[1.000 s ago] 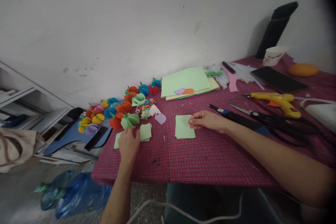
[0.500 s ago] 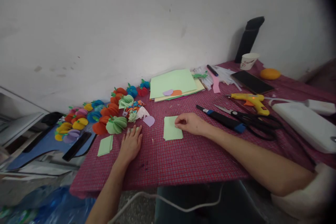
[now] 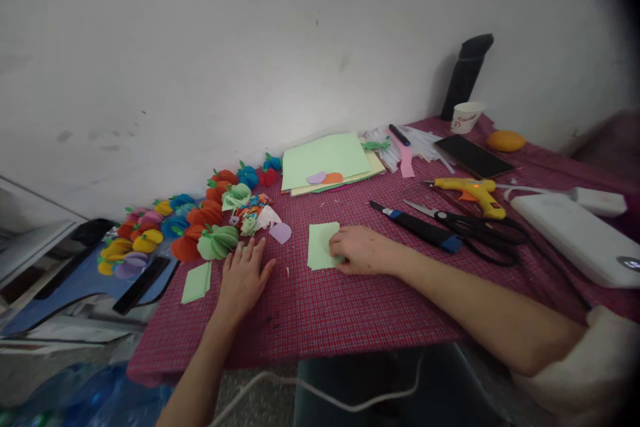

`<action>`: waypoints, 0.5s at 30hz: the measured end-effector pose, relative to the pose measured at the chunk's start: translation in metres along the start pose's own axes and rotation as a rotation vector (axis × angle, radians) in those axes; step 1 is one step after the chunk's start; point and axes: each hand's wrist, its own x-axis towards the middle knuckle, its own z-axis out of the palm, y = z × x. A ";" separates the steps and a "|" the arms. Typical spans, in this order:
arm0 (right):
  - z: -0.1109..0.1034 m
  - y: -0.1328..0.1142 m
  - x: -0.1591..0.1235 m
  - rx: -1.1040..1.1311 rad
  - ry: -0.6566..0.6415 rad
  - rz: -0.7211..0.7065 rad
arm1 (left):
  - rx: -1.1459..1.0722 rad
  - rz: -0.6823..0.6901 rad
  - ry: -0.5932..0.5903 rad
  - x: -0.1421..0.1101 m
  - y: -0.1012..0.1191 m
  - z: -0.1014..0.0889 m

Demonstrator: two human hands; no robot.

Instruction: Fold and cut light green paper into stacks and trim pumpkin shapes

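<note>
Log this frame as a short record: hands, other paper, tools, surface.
Left hand: fingers spread, near the light-green paper pumpkin
Right hand: fingers curled over the right edge of the light-green paper squares; grip unclear
Other paper: larger light-green sheet by the wall
Tools: yellow glue gun, black-handled scissors, utility knife
Surface: red checked tablecloth

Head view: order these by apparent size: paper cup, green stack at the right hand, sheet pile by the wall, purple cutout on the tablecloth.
1. Sheet pile
2. Green stack, partly covered by the right hand
3. Paper cup
4. Purple cutout
</note>
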 end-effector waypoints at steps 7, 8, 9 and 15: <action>0.007 -0.013 0.003 -0.113 -0.004 0.057 | -0.262 0.192 0.056 0.025 0.053 -0.031; 0.007 -0.014 0.003 -0.121 -0.003 0.060 | -0.323 0.222 0.066 0.032 0.061 -0.033; 0.006 -0.014 0.003 -0.122 -0.004 0.057 | -0.385 0.250 0.077 0.039 0.068 -0.034; 0.004 -0.013 0.000 -0.098 -0.016 0.047 | -0.702 0.214 0.213 0.075 0.101 -0.024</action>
